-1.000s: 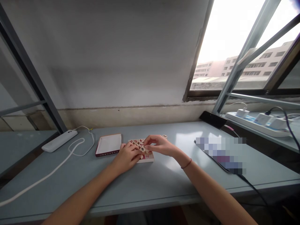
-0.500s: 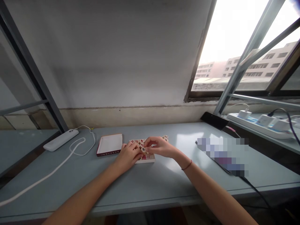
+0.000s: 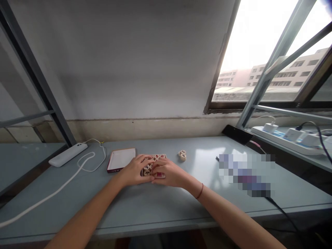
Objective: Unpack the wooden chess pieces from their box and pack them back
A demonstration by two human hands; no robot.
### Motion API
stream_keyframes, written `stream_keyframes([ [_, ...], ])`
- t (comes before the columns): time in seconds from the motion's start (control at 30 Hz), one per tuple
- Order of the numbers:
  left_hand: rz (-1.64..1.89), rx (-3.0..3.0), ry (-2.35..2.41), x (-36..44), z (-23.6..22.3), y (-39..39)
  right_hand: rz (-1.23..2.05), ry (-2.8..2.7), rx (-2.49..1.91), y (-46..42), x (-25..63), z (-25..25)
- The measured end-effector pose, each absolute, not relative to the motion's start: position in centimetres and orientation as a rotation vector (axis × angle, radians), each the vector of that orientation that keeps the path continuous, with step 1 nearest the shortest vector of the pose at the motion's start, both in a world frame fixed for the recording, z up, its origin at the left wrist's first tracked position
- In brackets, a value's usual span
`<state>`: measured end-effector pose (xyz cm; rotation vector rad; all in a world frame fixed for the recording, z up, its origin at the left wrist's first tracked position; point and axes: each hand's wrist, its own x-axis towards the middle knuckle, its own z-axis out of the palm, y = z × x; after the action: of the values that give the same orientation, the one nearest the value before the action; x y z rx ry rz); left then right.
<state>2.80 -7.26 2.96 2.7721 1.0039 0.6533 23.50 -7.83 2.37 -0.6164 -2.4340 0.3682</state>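
A small box [image 3: 158, 175] of round wooden chess pieces [image 3: 156, 157], marked in red and black, lies on the grey table [image 3: 160, 204]. My left hand [image 3: 135, 169] rests on the box's left side, fingers curled over the pieces. My right hand [image 3: 166, 173] covers its near right part, fingers bent down onto the pieces. What the fingertips pinch, if anything, is hidden. Two loose pieces [image 3: 182, 154] lie on the table to the right of the box. The box's lid [image 3: 121, 159], white inside with a dark red rim, lies just left.
A white power strip [image 3: 66, 155] with a looping white cable [image 3: 85, 166] sits at the left. A blurred flat object [image 3: 245, 174] with a black cable lies right. A second power strip [image 3: 287, 138] with chargers sits on the window ledge. A metal frame post [image 3: 38, 83] stands at left.
My right hand moved from the box's far right side back toward me and now lies over its near part. The two loose pieces to the right came into full view.
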Motion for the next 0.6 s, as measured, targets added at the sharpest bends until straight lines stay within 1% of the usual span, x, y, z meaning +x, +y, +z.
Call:
stream_keyframes([
  [0.1, 0.632, 2.763, 0.976, 2.9, 2.6, -7.2, 0.288, -2.442, -0.625, -8.2, 23.4, 2.2],
  [0.27, 0.624, 2.758, 0.957, 2.6, 2.2, -7.0, 0.295, -2.461, -0.630, -7.8, 24.2, 3.0],
  [0.33, 0.576, 2.793, 0.979, 2.5, 2.0, -6.9, 0.269, -2.418, -0.720, -6.7, 25.4, 3.3],
  [0.43, 0.516, 2.859, 1.000, 2.8, 1.6, -6.9, 0.065, -2.233, -1.111, -4.5, 28.1, 3.1],
  [0.5, 0.536, 2.887, 1.020, 3.2, 1.2, -6.9, -0.055, -2.176, -1.403, -3.2, 29.8, 2.5],
  [0.6, 0.586, 2.906, 1.073, 3.5, 0.9, -6.7, -0.072, -2.146, -1.750, -1.9, 31.2, 1.3],
])
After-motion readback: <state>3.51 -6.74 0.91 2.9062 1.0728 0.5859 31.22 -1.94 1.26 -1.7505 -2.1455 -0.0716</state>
